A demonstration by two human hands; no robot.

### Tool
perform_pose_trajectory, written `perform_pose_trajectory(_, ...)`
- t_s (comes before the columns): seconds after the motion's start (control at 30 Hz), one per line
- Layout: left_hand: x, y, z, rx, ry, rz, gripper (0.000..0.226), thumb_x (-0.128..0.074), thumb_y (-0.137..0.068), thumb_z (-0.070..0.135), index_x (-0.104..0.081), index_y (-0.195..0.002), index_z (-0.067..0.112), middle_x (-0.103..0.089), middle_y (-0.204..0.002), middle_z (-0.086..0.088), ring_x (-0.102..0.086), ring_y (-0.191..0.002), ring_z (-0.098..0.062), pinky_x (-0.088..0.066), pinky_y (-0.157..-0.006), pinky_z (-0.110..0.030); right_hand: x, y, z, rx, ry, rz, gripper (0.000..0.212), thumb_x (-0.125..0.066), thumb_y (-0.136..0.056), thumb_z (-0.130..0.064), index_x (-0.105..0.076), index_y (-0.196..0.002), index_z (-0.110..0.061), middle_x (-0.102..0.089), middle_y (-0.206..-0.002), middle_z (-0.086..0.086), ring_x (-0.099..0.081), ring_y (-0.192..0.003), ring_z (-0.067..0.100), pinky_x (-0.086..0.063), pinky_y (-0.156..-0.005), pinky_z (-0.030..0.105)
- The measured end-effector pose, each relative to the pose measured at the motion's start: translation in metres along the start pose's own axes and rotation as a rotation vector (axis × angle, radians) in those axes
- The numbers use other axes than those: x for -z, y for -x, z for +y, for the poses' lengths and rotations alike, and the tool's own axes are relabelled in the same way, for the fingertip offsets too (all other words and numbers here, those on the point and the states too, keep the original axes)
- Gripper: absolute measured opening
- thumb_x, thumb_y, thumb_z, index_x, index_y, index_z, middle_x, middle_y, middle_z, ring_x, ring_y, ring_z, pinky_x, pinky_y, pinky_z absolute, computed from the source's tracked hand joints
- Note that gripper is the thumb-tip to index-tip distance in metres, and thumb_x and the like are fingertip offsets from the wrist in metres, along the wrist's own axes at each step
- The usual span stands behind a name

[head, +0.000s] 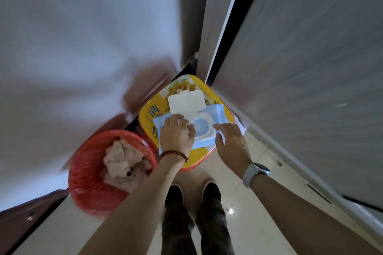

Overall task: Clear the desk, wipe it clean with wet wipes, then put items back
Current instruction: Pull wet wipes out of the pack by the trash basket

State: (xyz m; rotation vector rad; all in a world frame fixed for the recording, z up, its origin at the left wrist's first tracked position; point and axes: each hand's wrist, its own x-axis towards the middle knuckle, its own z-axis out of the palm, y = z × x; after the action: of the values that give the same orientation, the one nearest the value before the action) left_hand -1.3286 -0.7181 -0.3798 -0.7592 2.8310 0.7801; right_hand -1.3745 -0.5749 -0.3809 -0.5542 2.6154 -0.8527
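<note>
A light blue pack of wet wipes (217, 112) lies on a yellow stool top with a red rim (149, 116). Its white flip lid (186, 101) stands open, showing the oval opening (202, 127). My left hand (177, 134), with a bead bracelet on the wrist, rests on the left part of the pack, fingers at the edge of the opening. My right hand (231, 141), with a pale watch on the wrist, hovers with fingers spread at the pack's right end; whether it touches the pack is unclear. The desk is not visible.
A red mesh waste basket (87, 182) holding crumpled pinkish tissue stands on the floor left of the stool. A grey wall or door panel (300, 68) runs along the right. My two dark shoes (192, 194) stand on pale tiles below the stool.
</note>
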Motion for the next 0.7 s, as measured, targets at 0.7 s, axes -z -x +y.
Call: perform_pose_trajectory(0.7,-0.005,0.013,-0.041,0.252,0.554,0.186,0.018,-0.059,-0.083,0.007,-0.054,-0.070,-0.004,-0.058,-0.074,-0.021,-0.059,-0.059,-0.036,-0.056,-0.065,-0.047,-0.034,-0.046,-0.028,0.473,0.780,-0.185,0.023,-0.079,-0.056,-0.013,-0.056,-0.054,-0.016,-0.052,-0.058,-0.001,-0.051,-0.057,0.020,-0.034,-0.049,0.027)
